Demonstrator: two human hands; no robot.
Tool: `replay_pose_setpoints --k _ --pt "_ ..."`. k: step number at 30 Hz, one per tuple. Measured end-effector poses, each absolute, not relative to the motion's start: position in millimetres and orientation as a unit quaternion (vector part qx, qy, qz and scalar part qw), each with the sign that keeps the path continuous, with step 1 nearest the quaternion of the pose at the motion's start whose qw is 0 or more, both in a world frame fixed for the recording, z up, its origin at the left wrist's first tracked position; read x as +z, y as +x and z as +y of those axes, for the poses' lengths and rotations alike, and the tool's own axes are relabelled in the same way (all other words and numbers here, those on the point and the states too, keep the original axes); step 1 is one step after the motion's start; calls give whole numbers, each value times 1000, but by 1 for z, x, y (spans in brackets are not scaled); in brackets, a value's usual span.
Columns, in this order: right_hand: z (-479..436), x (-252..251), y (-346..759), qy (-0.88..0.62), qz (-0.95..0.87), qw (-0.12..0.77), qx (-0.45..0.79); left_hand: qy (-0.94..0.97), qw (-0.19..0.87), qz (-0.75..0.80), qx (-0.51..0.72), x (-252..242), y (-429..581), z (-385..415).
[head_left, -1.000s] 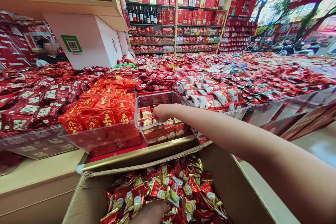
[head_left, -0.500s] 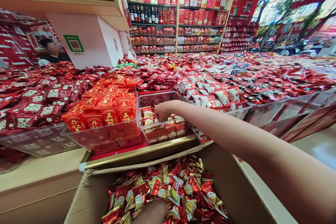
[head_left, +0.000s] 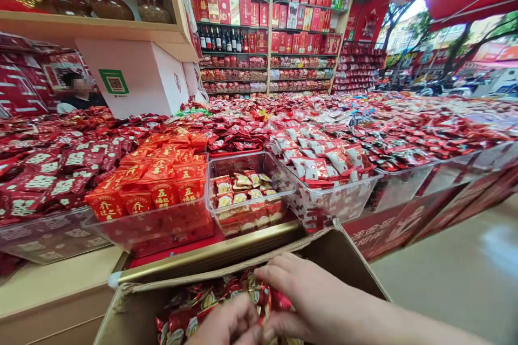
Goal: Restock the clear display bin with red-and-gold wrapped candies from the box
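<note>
Both hands are down in a cardboard box (head_left: 335,259) full of red and gold wrapped candies (head_left: 202,304). My right hand (head_left: 301,294) lies over the candies with its fingers curled around some of them. My left hand (head_left: 229,323) sits at the bottom edge, closed on candies beside the right hand. Just beyond the box stands a clear plastic bin (head_left: 246,188), partly filled with the same candies in rows.
A bin of red packets (head_left: 157,178) stands left of the clear bin, a bin of red-and-white packets (head_left: 324,164) to its right. A gold rail (head_left: 210,253) edges the counter. Shelves of red boxes (head_left: 275,16) line the back; a person (head_left: 76,91) sits far left.
My right hand has drawn back from the clear bin and come down into the cardboard box next to the left hand. The view has tilted slightly upward.
</note>
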State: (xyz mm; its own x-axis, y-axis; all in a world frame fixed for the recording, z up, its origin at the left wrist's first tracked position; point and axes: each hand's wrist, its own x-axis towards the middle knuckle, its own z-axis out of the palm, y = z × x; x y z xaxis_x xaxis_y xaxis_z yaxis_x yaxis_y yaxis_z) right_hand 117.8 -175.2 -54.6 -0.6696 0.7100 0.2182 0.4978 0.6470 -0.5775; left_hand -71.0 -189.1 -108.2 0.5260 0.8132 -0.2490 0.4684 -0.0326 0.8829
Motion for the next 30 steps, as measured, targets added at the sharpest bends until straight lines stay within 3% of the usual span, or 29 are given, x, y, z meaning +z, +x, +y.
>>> replay_pose_setpoints --k 3,5,11,18,22,30 --pt "-169 -70 121 -394 -777 255 419 673 512 469 252 -78 -64 -192" --pt "-161 -74 120 -417 -719 293 472 658 492 491 291 -70 -59 -190" --pt "-156 -76 114 -443 -666 386 460 528 605 482 352 -74 -47 -183" --pt "-163 -72 110 -385 -577 468 548 479 575 505 430 -68 -37 -184" --pt "-163 -68 114 -323 -546 476 609 446 583 487 474 -63 -35 -182" --pt "-160 -72 112 -377 -546 438 606 418 568 527 473 -72 -39 -187"
